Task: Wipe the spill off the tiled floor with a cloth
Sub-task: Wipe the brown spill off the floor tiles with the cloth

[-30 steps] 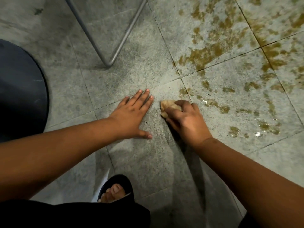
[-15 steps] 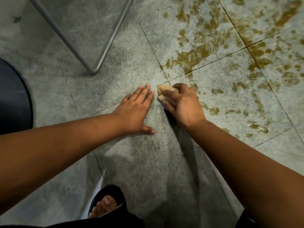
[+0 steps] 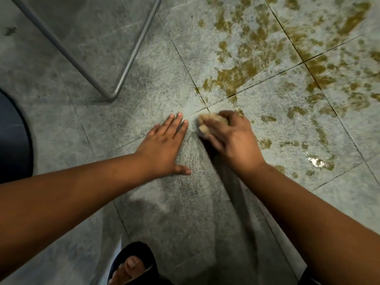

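A brownish-yellow spill (image 3: 242,73) spreads in blotches over the grey tiled floor (image 3: 144,112), from the tile joint at centre to the upper right, with a wet shiny patch (image 3: 314,161) at the right. My right hand (image 3: 232,142) grips a bunched tan cloth (image 3: 211,122) and presses it on the floor at the spill's near edge. Only the cloth's front part shows beyond my fingers. My left hand (image 3: 164,145) lies flat on the dry tile just left of the cloth, fingers straight and thumb spread.
A bent metal chair leg (image 3: 115,91) rests on the floor at upper left. A dark round base (image 3: 14,136) fills the left edge. My foot in a dark sandal (image 3: 131,264) stands at the bottom centre.
My right hand has pushed the cloth forward toward the tile joint and the spill's edge. My left hand stays planted on the floor. The view shifted a little.
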Action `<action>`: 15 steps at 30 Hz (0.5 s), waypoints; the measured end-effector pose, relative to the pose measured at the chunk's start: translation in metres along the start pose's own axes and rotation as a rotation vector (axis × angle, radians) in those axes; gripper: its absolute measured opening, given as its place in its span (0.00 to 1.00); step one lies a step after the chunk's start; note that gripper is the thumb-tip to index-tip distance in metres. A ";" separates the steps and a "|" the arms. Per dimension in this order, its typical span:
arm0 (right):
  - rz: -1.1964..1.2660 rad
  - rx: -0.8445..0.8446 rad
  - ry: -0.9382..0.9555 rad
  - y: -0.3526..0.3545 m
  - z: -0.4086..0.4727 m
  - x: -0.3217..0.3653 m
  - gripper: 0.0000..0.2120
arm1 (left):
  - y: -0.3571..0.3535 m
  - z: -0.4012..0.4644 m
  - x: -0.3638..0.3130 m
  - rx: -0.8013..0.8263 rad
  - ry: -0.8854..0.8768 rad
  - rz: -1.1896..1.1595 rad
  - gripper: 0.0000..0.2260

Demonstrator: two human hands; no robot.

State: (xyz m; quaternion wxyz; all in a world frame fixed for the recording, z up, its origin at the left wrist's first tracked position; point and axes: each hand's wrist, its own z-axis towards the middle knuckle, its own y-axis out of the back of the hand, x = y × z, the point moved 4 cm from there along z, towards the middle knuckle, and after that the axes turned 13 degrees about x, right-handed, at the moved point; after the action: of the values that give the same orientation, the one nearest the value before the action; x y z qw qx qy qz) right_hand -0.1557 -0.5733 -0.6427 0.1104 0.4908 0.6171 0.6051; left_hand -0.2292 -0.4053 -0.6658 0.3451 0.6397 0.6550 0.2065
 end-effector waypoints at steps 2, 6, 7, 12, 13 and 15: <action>-0.034 0.038 -0.052 -0.002 0.018 -0.006 0.18 | 0.001 0.000 -0.001 0.010 0.001 0.006 0.57; -0.069 0.072 -0.044 -0.013 0.002 -0.010 0.17 | 0.001 -0.001 0.000 0.021 0.002 -0.001 0.57; -0.062 0.069 -0.040 -0.017 -0.011 -0.008 0.17 | 0.001 -0.001 0.000 0.025 0.000 -0.003 0.57; -0.012 0.100 -0.010 -0.028 -0.073 -0.003 0.18 | 0.007 -0.003 -0.001 0.064 0.020 -0.017 0.57; -0.001 0.092 0.009 -0.025 -0.073 -0.004 0.18 | 0.011 -0.003 -0.001 0.072 0.021 -0.022 0.57; 0.025 0.033 0.022 -0.013 -0.059 -0.009 0.18 | 0.023 -0.004 -0.002 0.068 0.010 -0.007 0.57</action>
State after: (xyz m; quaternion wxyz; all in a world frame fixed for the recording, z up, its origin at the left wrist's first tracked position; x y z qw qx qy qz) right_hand -0.2002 -0.6153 -0.6434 0.0880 0.4933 0.6220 0.6017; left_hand -0.2162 -0.4049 -0.6466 0.3206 0.6476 0.6657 0.1861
